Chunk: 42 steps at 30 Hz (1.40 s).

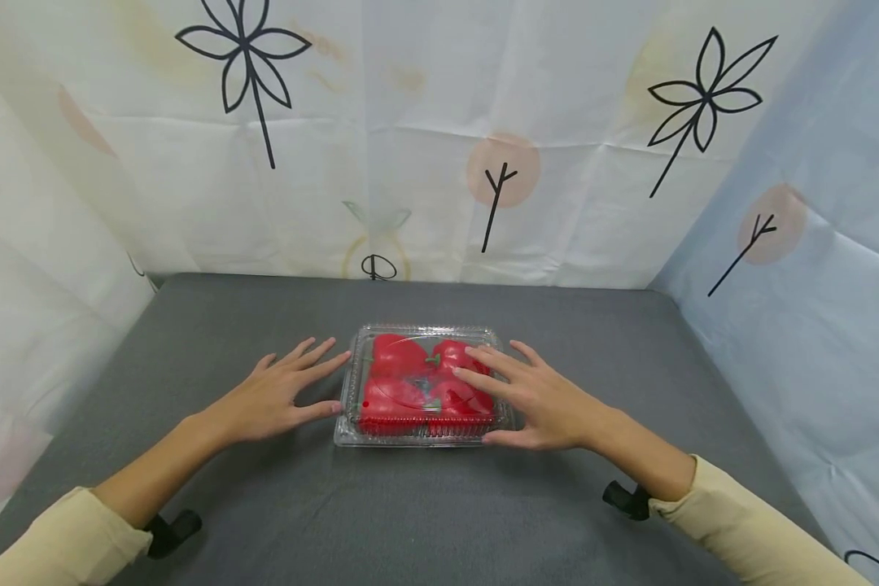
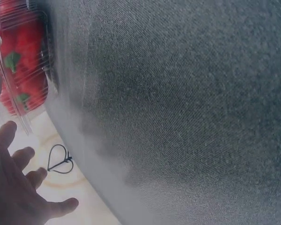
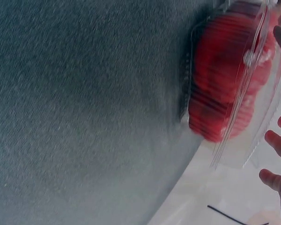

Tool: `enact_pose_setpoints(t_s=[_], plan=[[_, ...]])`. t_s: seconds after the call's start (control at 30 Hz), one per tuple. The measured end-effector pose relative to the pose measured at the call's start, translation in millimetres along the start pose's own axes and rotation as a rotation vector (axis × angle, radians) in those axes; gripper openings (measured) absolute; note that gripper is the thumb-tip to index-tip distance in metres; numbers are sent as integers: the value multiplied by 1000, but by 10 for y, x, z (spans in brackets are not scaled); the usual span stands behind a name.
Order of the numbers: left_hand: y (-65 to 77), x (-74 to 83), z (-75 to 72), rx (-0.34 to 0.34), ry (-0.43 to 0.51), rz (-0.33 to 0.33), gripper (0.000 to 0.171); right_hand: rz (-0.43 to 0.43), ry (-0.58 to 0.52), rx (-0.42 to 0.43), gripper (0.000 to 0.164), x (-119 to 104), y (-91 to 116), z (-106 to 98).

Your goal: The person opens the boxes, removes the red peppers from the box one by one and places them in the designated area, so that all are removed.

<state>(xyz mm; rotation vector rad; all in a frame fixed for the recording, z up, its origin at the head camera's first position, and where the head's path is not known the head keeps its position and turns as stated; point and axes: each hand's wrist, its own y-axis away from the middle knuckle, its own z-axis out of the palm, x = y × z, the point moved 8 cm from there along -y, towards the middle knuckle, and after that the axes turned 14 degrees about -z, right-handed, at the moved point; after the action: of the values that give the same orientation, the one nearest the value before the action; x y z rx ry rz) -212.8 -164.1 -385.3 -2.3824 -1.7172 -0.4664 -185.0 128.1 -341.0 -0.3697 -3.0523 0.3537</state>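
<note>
A clear plastic clamshell box sits on the grey table with its lid over several red, green-stemmed vegetables that look like bell peppers. My left hand is spread at the box's left side, thumb and fingertips close to its edge. Over the right part of the lid reach the straight fingers of my right hand, its thumb near the front right corner. Whether either hand touches the plastic, I cannot tell. Both wrist views show the box from the side, with spread fingers beside it.
Grey cloth covers the table. A pale curtain with drawn flowers hangs behind it, and similar cloth closes off the right side. Each forearm carries a black wrist mount below the sleeve.
</note>
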Motion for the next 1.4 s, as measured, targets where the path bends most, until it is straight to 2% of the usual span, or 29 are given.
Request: enact_pose_setpoints(t_s=[0.13, 0.47, 0.73, 0.93, 1.27, 1.4], plan=[[-2, 5, 12, -24, 51, -3, 79, -28, 1, 0, 92, -53, -57, 28], [-43, 0, 77, -113, 324, -14, 81, -88, 0, 50, 89, -136, -183, 35], [-44, 26, 140, -249, 549, -28, 73, -149, 36, 54, 83, -244, -298, 58], [-46, 32, 192, -342, 708, -88, 72, -177, 33, 55, 81, -307, -388, 77], [-6, 18, 258, -445, 909, -205, 70, -253, 70, 66, 72, -419, -519, 138], [16, 12, 287, -473, 928, -218, 75, -272, 88, 52, 69, -452, -569, 168]])
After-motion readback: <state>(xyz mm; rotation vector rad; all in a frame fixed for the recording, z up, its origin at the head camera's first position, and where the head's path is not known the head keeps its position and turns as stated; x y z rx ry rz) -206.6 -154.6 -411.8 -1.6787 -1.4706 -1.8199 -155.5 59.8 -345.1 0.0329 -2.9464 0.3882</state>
